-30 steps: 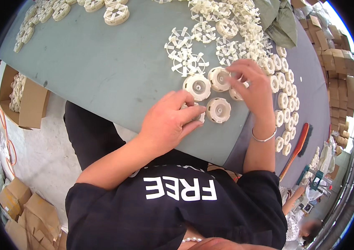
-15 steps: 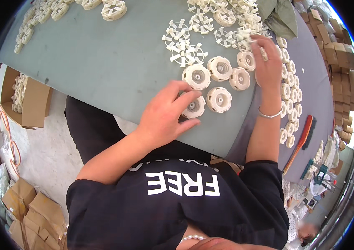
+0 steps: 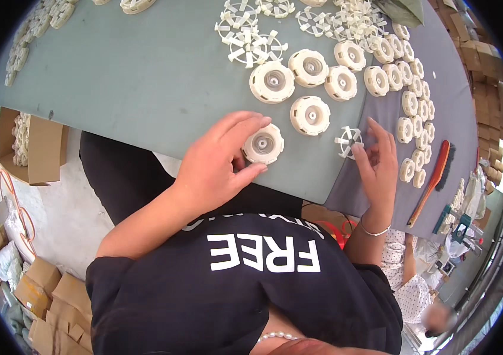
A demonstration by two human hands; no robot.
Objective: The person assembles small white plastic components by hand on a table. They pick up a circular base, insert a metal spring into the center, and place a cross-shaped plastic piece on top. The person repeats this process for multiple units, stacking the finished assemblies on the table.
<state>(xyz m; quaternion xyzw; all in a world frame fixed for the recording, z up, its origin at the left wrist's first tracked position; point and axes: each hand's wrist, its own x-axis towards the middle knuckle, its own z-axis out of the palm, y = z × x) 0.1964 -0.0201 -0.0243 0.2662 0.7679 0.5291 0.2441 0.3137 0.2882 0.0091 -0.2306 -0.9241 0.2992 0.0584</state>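
My left hand (image 3: 213, 160) curves round the left side of a cream round plastic housing (image 3: 263, 144) with a recessed, spring-like centre, its index finger and thumb at the rim. To the right, my right hand (image 3: 380, 165) holds a thin white spoked plastic ring (image 3: 348, 142) by its edge between thumb and fingers. Beyond the hands sit several similar housings, one of them (image 3: 309, 116) between my two hands and another (image 3: 271, 82) farther left. Several loose spoked rings (image 3: 255, 48) lie behind these, leading to a heaped pile (image 3: 352, 22).
Rows of round cream parts (image 3: 410, 103) stand on the grey cloth at right, near a wooden-handled brush (image 3: 432, 180). More parts (image 3: 38, 23) line the far left table edge. Below the table, an open carton (image 3: 47, 151) holds white parts. Another person (image 3: 411, 296) is at lower right.
My right hand has come back from the pile toward me, now with a spoked ring. My left hand has stayed at the nearest housing. The whole view has shifted slightly.
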